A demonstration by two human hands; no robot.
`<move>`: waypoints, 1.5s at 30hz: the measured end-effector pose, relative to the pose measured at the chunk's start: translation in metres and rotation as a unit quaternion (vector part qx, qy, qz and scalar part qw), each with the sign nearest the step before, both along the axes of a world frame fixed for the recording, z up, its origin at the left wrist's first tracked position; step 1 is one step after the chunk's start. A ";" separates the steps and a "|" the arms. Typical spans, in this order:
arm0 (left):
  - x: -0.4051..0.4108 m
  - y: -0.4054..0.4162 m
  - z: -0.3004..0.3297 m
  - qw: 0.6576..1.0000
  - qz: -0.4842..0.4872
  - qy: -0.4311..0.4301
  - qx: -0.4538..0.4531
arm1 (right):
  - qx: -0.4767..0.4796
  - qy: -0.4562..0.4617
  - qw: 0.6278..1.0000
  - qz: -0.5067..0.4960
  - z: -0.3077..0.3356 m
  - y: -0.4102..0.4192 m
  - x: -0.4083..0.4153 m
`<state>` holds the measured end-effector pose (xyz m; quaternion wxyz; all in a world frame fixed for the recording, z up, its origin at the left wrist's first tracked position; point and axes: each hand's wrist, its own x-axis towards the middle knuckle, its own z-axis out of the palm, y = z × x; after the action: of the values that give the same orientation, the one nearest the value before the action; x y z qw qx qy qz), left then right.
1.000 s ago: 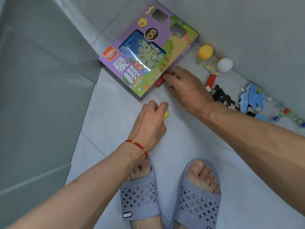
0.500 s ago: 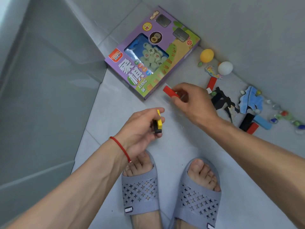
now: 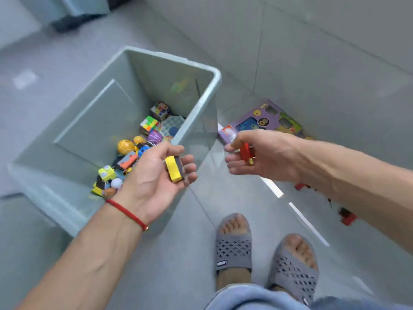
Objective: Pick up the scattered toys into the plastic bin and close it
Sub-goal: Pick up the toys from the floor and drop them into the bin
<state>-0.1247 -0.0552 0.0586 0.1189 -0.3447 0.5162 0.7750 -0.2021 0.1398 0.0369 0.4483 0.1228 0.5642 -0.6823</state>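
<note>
A pale green plastic bin (image 3: 209, 90) stands open on the floor at centre left, with several toys at its bottom, among them two puzzle cubes (image 3: 150, 124) and a yellow ball (image 3: 125, 147). My left hand (image 3: 154, 177) is palm up over the bin's near right edge and holds a yellow block and a black block (image 3: 173, 168) in its curled fingers. My right hand (image 3: 263, 153), just right of the bin, pinches a red block (image 3: 245, 151). A purple boxed chess set (image 3: 274, 118) lies on the floor beyond my right hand.
Red and dark toy pieces (image 3: 347, 217) lie on the floor at right, partly hidden by my right forearm. My feet in grey slippers (image 3: 233, 249) stand at the bottom. A wall rises behind the chess set box. A dark object (image 3: 73, 21) sits at the top left.
The view has swung left from the chess set box to the bin. Both hands have lifted from the floor with their blocks and moved to the bin; the left hand has turned palm up.
</note>
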 end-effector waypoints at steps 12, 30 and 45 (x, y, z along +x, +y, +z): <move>0.014 -0.047 0.067 0.962 0.135 0.130 -0.197 | 0.060 0.080 0.994 -0.047 0.055 -0.039 -0.023; -0.030 0.151 -0.140 0.923 -0.276 -0.060 -0.260 | 0.593 0.418 0.607 0.325 -0.209 0.175 0.012; -0.054 0.166 -0.178 0.919 -0.269 -0.070 -0.281 | 0.539 0.574 0.463 0.407 -0.236 0.159 -0.045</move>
<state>-0.1786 0.1105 -0.1193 0.2567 -0.2657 0.7762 0.5109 -0.2474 0.2990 -0.1987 0.0951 -0.3227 0.9365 0.0995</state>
